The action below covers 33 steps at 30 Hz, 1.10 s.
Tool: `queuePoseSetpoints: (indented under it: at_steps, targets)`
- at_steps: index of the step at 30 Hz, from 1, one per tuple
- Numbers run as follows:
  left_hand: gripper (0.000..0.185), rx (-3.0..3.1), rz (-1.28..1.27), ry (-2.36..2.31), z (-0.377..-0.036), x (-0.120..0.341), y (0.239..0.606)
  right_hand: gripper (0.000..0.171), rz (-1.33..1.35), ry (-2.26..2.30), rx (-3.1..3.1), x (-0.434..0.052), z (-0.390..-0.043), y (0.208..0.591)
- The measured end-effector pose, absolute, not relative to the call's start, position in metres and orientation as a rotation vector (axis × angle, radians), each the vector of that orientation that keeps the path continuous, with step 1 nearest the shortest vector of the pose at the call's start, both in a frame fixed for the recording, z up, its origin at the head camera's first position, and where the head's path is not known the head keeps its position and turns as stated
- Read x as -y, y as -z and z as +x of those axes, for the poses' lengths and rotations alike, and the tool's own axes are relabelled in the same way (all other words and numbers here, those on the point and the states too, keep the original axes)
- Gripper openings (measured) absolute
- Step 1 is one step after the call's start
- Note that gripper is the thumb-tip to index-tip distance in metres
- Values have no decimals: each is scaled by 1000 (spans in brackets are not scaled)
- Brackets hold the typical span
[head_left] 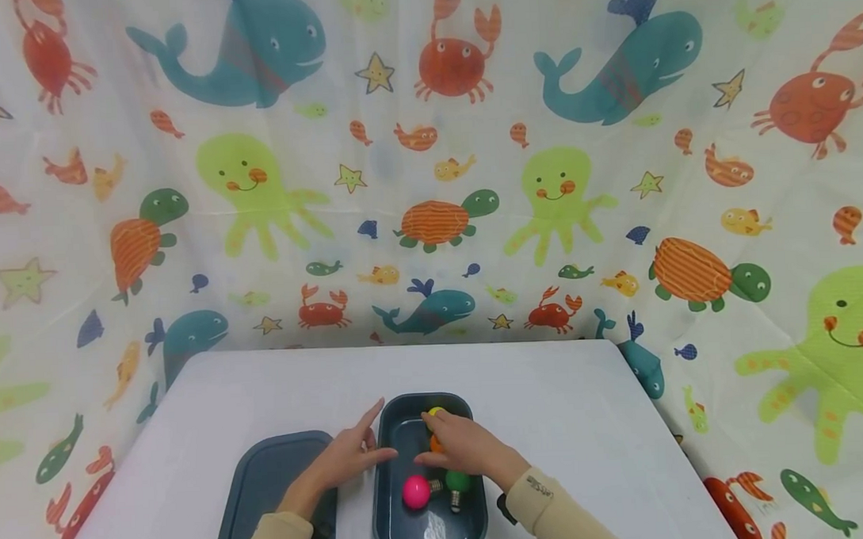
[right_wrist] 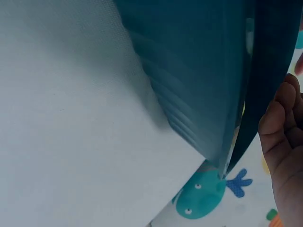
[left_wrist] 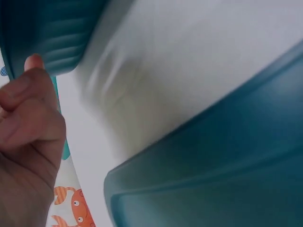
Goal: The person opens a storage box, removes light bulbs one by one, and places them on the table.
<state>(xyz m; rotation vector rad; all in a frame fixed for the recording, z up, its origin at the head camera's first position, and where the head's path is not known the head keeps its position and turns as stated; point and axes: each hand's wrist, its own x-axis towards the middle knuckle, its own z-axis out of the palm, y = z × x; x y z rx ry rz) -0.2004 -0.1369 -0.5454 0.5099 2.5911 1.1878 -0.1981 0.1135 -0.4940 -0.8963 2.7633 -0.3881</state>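
Note:
A dark teal box stands open on the white table. Inside lie a pink bulb, a green bulb and a yellow one, partly hidden. My right hand reaches into the box with fingers and thumb curled round an orange bulb. My left hand rests against the box's left rim, index finger straight and thumb stretched out. The left wrist view shows that hand beside the box wall. In the right wrist view, the right hand shows past the ribbed box wall.
The box's flat teal lid lies on the table just left of the box, under my left forearm. A sea-animal print curtain encloses the table at the back and both sides. The table's far edge runs close behind the box.

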Motion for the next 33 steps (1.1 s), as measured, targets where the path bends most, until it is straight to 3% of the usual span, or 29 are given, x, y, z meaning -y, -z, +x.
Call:
queuePoseSetpoints:
  at_steps: [7, 15, 20, 33]
  targets:
    - [91, -2542, 431, -1230, -198, 128, 552, 78, -921, 402, -2722, -116, -192, 496]
    - [76, -2649, 401, -1270, -190, 120, 559, 80, -994, 337, -2702, -119, -187, 500]
    - [75, -2665, 349, -1332, -189, 116, 564, 80, -1041, 254, -2708, -121, -183, 504]
    - [76, -2599, 289, -1400, -189, 114, 564, 63, -1111, 154, -2680, -117, -177, 504]
